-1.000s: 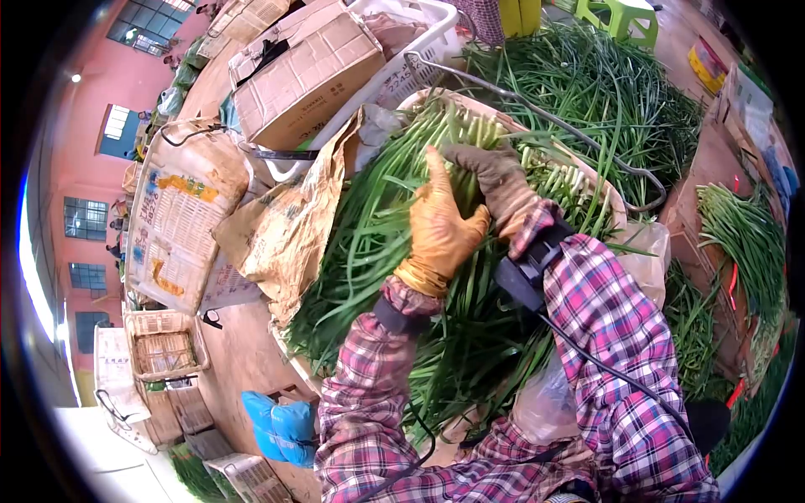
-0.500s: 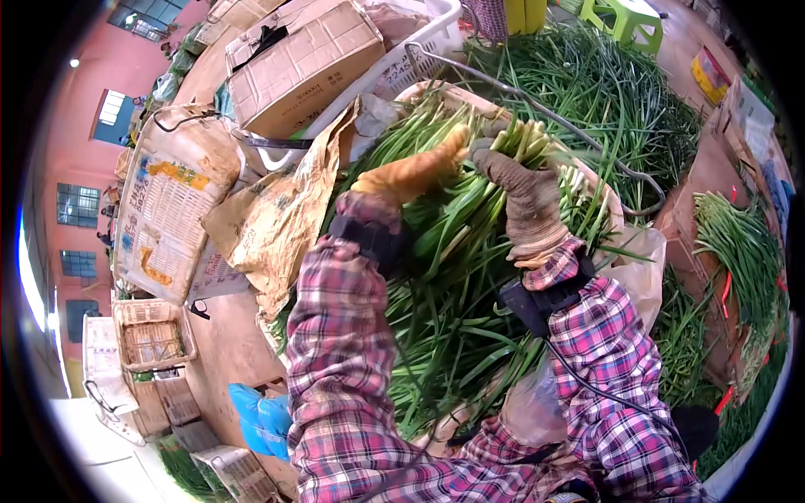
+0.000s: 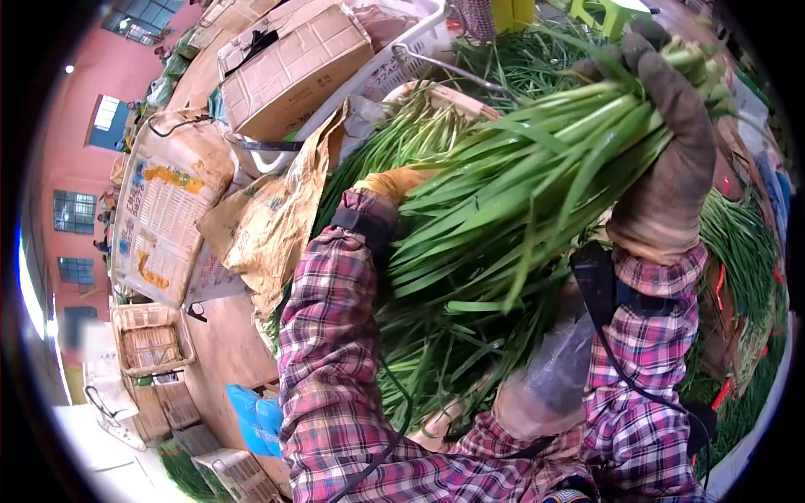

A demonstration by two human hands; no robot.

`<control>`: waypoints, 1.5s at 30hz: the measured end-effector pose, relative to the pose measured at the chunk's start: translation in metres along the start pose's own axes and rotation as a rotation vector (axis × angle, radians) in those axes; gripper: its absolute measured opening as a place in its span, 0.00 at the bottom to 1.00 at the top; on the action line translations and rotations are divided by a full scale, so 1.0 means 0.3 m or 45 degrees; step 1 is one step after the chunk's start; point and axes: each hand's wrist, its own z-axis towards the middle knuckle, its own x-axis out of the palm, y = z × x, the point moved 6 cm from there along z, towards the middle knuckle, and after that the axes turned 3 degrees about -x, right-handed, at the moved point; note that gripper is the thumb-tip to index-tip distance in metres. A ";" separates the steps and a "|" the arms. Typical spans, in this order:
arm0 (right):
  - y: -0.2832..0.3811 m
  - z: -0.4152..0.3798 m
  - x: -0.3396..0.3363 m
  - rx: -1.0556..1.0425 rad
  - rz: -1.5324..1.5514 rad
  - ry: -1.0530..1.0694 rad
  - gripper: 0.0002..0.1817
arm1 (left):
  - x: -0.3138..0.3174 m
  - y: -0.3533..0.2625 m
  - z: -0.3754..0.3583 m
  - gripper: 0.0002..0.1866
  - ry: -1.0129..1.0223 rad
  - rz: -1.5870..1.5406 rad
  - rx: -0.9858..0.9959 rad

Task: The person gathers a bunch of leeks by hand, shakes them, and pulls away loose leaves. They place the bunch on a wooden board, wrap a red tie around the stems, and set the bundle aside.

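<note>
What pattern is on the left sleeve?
The left sleeve is plaid, pink and purple with white and dark lines, clearest in the head view.

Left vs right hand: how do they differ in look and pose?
The left hand is gloved orange-yellow; the right hand is gloved grey-brown.
The left hand is low beside the leafy end of the green bunch, fingers hidden; the right hand is raised, wrapped around it near the pale stems.
Both come out of plaid sleeves.

Brown floor (image 3: 225, 352) extends left of the right hand (image 3: 677, 138) and its grip. Blue bag (image 3: 257, 419) lies on floor, lower left of grip; open crate (image 3: 153, 338), farther left. Green stool (image 3: 605, 15): beyond grip.
</note>
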 end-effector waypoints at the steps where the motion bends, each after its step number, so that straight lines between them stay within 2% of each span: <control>1: 0.024 0.011 0.010 -0.021 -0.006 0.005 0.15 | -0.023 -0.012 -0.017 0.19 -0.153 -0.035 0.033; 4: 0.086 0.053 0.031 -0.097 -0.108 0.098 0.13 | -0.166 -0.023 -0.141 0.18 -0.784 -0.389 0.135; 6: 0.096 0.063 0.015 -0.042 -0.137 -0.038 0.14 | -0.274 0.036 -0.252 0.20 -1.235 -1.017 0.312; 8: 0.119 0.061 0.071 -0.096 -0.150 0.001 0.13 | -0.244 -0.077 -0.436 0.19 -1.523 -1.258 0.441; 10: 0.168 0.050 0.138 -0.218 -0.205 0.041 0.12 | -0.174 -0.211 -0.510 0.21 -1.535 -0.952 0.722; 12: 0.213 0.033 0.217 -0.320 -0.258 0.100 0.11 | -0.045 -0.177 -0.432 0.22 -1.122 -0.836 0.500; 13: 0.245 0.036 0.250 -0.384 -0.286 0.134 0.10 | -0.008 -0.144 -0.429 0.22 -1.108 -0.540 0.269; 14: 0.290 0.049 0.271 -0.519 -0.314 0.170 0.10 | 0.035 -0.087 -0.413 0.23 -1.074 -0.249 0.039; 16: 0.372 0.060 0.297 -0.611 -0.335 0.199 0.10 | 0.088 0.125 -0.292 0.23 -0.817 0.194 0.238; 17: 0.412 0.076 0.312 -0.643 -0.342 0.211 0.10 | 0.109 0.318 -0.234 0.23 -0.759 0.115 0.152; 18: 0.449 0.073 0.319 -0.669 -0.343 0.213 0.10 | 0.111 0.428 -0.190 0.23 -0.700 0.044 0.069; 19: 0.482 0.077 0.323 -0.692 -0.344 0.211 0.10 | 0.123 0.384 -0.260 0.22 -1.058 0.137 0.262; 20: 0.512 0.078 0.322 -0.712 -0.346 0.206 0.10 | 0.118 0.367 -0.261 0.22 -1.052 0.147 0.281; 22: 0.563 0.083 0.313 -0.737 -0.343 0.194 0.10 | 0.082 0.433 -0.260 0.19 -1.023 -0.463 0.127; 23: 0.587 0.082 0.309 -0.745 -0.342 0.189 0.10 | 0.052 0.415 -0.298 0.18 -1.105 -0.452 0.146; 24: 0.607 0.078 0.305 -0.752 -0.342 0.185 0.10 | 0.038 0.264 -0.399 0.19 -1.234 -0.697 -0.049; 25: 0.625 0.074 0.306 -0.761 -0.342 0.182 0.10 | 0.015 0.327 -0.436 0.19 -1.567 -0.764 0.372; 26: 0.639 0.065 0.304 -0.766 -0.340 0.177 0.10 | -0.005 0.275 -0.534 0.21 -1.749 -0.179 0.050; 27: 0.650 0.059 0.300 -0.773 -0.339 0.163 0.10 | 0.004 0.241 -0.630 0.22 -1.749 -0.337 -0.232; 28: 0.664 0.054 0.296 -0.778 -0.334 0.160 0.10 | 0.032 0.159 -0.742 0.24 -1.754 -0.335 -0.472; 29: 0.674 0.047 0.290 -0.777 -0.331 0.148 0.10 | 0.072 0.082 -0.840 0.23 -2.162 -0.749 0.224; 30: 0.686 0.036 0.286 -0.787 -0.328 0.148 0.10 | 0.077 0.078 -0.931 0.21 -2.277 -0.247 0.317; 31: 0.697 0.028 0.281 -0.793 -0.324 0.148 0.10 | 0.144 -0.056 -0.989 0.20 -2.352 -0.605 0.220; 32: 0.706 0.020 0.275 -0.797 -0.329 0.148 0.10 | 0.201 -0.167 -1.014 0.18 -2.312 -0.753 0.250; 33: 0.714 0.012 0.270 -0.799 -0.336 0.144 0.10 | 0.268 -0.268 -1.000 0.16 -2.024 -0.805 0.312; 34: 0.722 0.006 0.267 -0.803 -0.338 0.140 0.10 | 0.330 -0.360 -0.931 0.20 -1.641 -0.863 0.456; 35: 0.725 0.000 0.252 -0.797 -0.345 0.125 0.10 | 0.427 -0.485 -0.847 0.26 -1.261 -1.060 0.332; 36: 0.732 -0.009 0.245 -0.792 -0.346 0.120 0.10 | 0.524 -0.570 -0.724 0.32 -0.678 -1.257 0.532; 37: 0.736 -0.018 0.234 -0.786 -0.344 0.109 0.10 | 0.624 -0.592 -0.591 0.31 -0.121 -1.585 0.669; 38: 0.740 -0.021 0.226 -0.778 -0.338 0.103 0.10 | 0.688 -0.643 -0.504 0.40 -0.047 -1.586 0.684; 40: 0.751 -0.042 0.210 -0.778 -0.338 0.092 0.10 | 0.759 -0.711 -0.365 0.42 -0.016 -1.906 0.641; 41: 0.747 -0.053 0.202 -0.773 -0.340 0.092 0.10 | 0.787 -0.744 -0.341 0.42 -0.006 -1.917 0.644; 43: 0.744 -0.079 0.190 -0.768 -0.342 0.082 0.10 | 0.763 -0.887 -0.368 0.44 0.209 -2.215 1.178; 45: 0.736 -0.097 0.148 -0.759 -0.333 0.040 0.10 | 0.709 -0.929 -0.351 0.48 0.142 -2.176 1.238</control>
